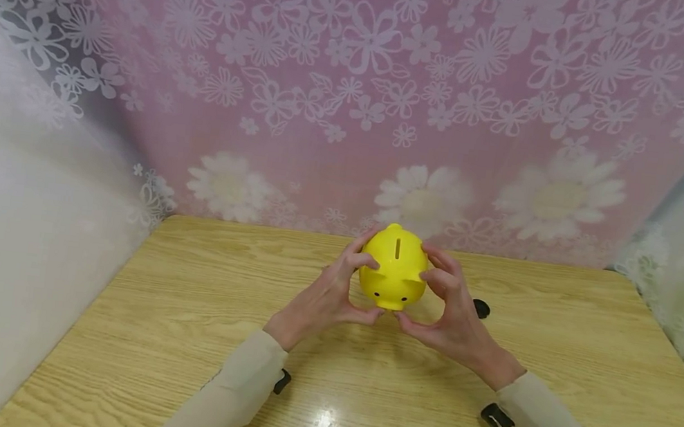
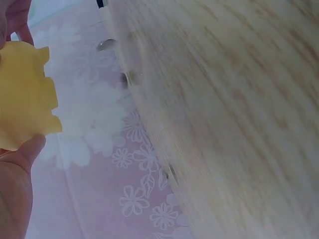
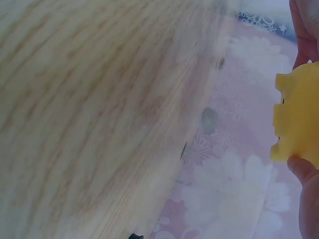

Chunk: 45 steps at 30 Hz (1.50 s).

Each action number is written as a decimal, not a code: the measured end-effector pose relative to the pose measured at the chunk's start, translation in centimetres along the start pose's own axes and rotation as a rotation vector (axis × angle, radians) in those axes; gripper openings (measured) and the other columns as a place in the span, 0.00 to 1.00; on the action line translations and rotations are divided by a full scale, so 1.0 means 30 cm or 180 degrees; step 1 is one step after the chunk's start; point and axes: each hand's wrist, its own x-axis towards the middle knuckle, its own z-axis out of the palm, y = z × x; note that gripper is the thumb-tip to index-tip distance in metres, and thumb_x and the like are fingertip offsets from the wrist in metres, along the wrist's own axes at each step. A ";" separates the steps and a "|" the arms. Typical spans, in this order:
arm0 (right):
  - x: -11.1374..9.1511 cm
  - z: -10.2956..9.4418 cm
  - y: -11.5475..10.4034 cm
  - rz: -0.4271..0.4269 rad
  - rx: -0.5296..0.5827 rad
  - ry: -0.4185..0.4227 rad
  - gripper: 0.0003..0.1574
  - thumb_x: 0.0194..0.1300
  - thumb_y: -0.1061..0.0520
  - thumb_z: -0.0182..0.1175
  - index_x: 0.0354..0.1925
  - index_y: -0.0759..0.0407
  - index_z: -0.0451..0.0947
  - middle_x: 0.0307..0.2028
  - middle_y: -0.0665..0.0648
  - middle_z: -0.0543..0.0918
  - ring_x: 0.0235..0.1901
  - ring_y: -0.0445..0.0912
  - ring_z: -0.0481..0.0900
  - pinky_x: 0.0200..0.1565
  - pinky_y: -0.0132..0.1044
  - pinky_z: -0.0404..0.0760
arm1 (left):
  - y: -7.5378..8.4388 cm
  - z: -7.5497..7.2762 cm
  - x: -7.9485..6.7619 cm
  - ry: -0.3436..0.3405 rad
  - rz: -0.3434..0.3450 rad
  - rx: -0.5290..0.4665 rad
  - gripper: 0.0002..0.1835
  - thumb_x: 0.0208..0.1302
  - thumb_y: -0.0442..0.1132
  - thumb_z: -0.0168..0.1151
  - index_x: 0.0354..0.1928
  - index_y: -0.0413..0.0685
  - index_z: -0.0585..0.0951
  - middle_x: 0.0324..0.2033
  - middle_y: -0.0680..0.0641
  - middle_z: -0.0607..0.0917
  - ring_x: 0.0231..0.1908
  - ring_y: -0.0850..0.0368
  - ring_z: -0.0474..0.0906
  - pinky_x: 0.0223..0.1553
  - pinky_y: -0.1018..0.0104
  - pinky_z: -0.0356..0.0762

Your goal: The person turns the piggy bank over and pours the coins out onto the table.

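A yellow piggy bank (image 1: 395,264) with a coin slot on top, two ears and small black eyes faces me in the head view. My left hand (image 1: 335,282) holds its left side, and my right hand (image 1: 451,301) holds its right side. Both thumbs meet near the snout while the other fingers curl round the body. Both wrist views show the piggy bank (image 2: 25,94) lifted off the table, its short feet apart from the surface. Only part of it appears at the edge of the right wrist view, where the piggy bank (image 3: 299,114) sits between fingers and thumb.
A wooden table (image 1: 179,335) spans the lower view. Behind my right hand lies a black round object (image 1: 481,308). Several small flat objects, one a pale disc (image 3: 209,120), lie near the far edge. A pink flowered curtain (image 1: 325,135) hangs behind.
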 end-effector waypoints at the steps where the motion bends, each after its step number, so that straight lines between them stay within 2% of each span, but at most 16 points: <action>1: -0.001 0.000 0.000 0.0022 0.0004 -0.0007 0.39 0.68 0.44 0.66 0.59 0.69 0.61 0.67 0.82 0.61 0.73 0.56 0.66 0.68 0.30 0.70 | 0.001 0.000 -0.002 -0.0013 -0.0018 0.0002 0.42 0.52 0.37 0.79 0.60 0.50 0.57 0.80 0.36 0.53 0.77 0.41 0.60 0.66 0.49 0.77; 8: -0.007 -0.004 -0.008 0.0191 -0.0001 -0.0056 0.42 0.67 0.41 0.66 0.61 0.69 0.61 0.68 0.82 0.62 0.67 0.64 0.70 0.65 0.28 0.72 | 0.004 0.001 -0.011 -0.0034 -0.0120 -0.0099 0.42 0.54 0.38 0.79 0.61 0.49 0.57 0.80 0.37 0.54 0.77 0.43 0.60 0.66 0.55 0.78; 13: -0.008 -0.005 -0.013 0.0313 0.0036 -0.0051 0.45 0.66 0.40 0.66 0.62 0.70 0.62 0.69 0.79 0.63 0.71 0.55 0.69 0.62 0.24 0.74 | 0.005 0.001 -0.016 -0.0032 -0.0205 -0.0092 0.45 0.53 0.39 0.80 0.65 0.49 0.57 0.80 0.38 0.55 0.75 0.45 0.64 0.61 0.60 0.81; 18: -0.001 -0.003 -0.012 0.0339 0.0077 0.0062 0.49 0.65 0.39 0.67 0.64 0.74 0.63 0.68 0.76 0.67 0.72 0.46 0.69 0.57 0.24 0.80 | 0.009 0.000 -0.014 0.0001 -0.0273 -0.0100 0.48 0.54 0.42 0.79 0.69 0.50 0.57 0.80 0.43 0.56 0.73 0.47 0.67 0.57 0.62 0.81; 21: 0.000 -0.005 -0.013 0.0431 0.0044 0.0082 0.51 0.65 0.37 0.66 0.67 0.74 0.62 0.68 0.73 0.69 0.70 0.45 0.70 0.54 0.23 0.81 | 0.015 0.002 -0.018 0.0008 -0.0396 -0.0128 0.48 0.56 0.43 0.78 0.71 0.50 0.56 0.79 0.43 0.59 0.69 0.48 0.70 0.54 0.58 0.82; 23: -0.003 -0.007 -0.017 0.0562 0.0016 0.0059 0.52 0.65 0.39 0.68 0.69 0.73 0.61 0.68 0.71 0.69 0.66 0.48 0.73 0.51 0.24 0.82 | 0.020 0.002 -0.020 -0.0002 -0.0542 -0.0151 0.48 0.58 0.45 0.77 0.73 0.51 0.57 0.77 0.44 0.63 0.65 0.48 0.72 0.53 0.54 0.83; 26: 0.000 -0.009 -0.031 0.0972 -0.0008 -0.0015 0.51 0.62 0.49 0.73 0.73 0.65 0.59 0.68 0.68 0.71 0.58 0.54 0.78 0.46 0.28 0.85 | 0.027 0.004 -0.017 -0.0048 -0.0913 -0.0298 0.47 0.63 0.51 0.73 0.78 0.59 0.56 0.72 0.46 0.69 0.58 0.51 0.75 0.50 0.55 0.84; 29: 0.015 -0.009 -0.049 0.1641 0.0086 -0.0173 0.50 0.64 0.57 0.70 0.77 0.52 0.57 0.66 0.65 0.72 0.51 0.58 0.81 0.41 0.33 0.86 | 0.034 0.007 -0.008 -0.0123 -0.1416 -0.0583 0.44 0.68 0.61 0.64 0.79 0.74 0.53 0.66 0.47 0.75 0.50 0.53 0.79 0.44 0.62 0.85; 32: 0.037 -0.012 -0.064 0.2398 0.0211 -0.0431 0.44 0.73 0.50 0.62 0.78 0.42 0.53 0.65 0.67 0.74 0.48 0.57 0.83 0.38 0.38 0.87 | 0.039 0.012 0.000 -0.0256 -0.1915 -0.0881 0.39 0.70 0.69 0.54 0.77 0.86 0.49 0.60 0.45 0.81 0.44 0.56 0.84 0.40 0.67 0.85; 35: 0.051 -0.013 -0.072 0.2916 0.0347 -0.0658 0.41 0.76 0.40 0.56 0.78 0.41 0.52 0.63 0.70 0.75 0.43 0.54 0.84 0.36 0.43 0.89 | 0.040 0.020 0.002 -0.0419 -0.2228 -0.1007 0.37 0.72 0.72 0.48 0.78 0.84 0.50 0.57 0.41 0.84 0.44 0.57 0.87 0.39 0.66 0.86; 39: 0.055 -0.011 -0.072 0.3262 0.0579 -0.0781 0.42 0.77 0.35 0.53 0.78 0.44 0.52 0.62 0.72 0.76 0.39 0.52 0.86 0.35 0.48 0.90 | 0.041 0.029 0.000 -0.0556 -0.2472 -0.0948 0.37 0.72 0.74 0.43 0.78 0.80 0.52 0.54 0.39 0.86 0.44 0.57 0.87 0.38 0.65 0.85; 43: 0.060 -0.013 -0.070 0.3434 0.0736 -0.0825 0.44 0.76 0.33 0.52 0.79 0.45 0.51 0.62 0.72 0.75 0.42 0.53 0.86 0.36 0.49 0.90 | 0.044 0.031 0.004 -0.0622 -0.2651 -0.0887 0.37 0.71 0.76 0.41 0.78 0.80 0.53 0.51 0.40 0.87 0.44 0.57 0.86 0.39 0.63 0.83; 45: 0.064 -0.016 -0.073 0.3509 0.0824 -0.0828 0.44 0.76 0.33 0.52 0.79 0.45 0.50 0.62 0.72 0.75 0.43 0.53 0.87 0.37 0.50 0.90 | 0.047 0.029 0.008 -0.0656 -0.2726 -0.0835 0.39 0.71 0.76 0.39 0.79 0.76 0.53 0.50 0.41 0.88 0.40 0.57 0.85 0.39 0.63 0.82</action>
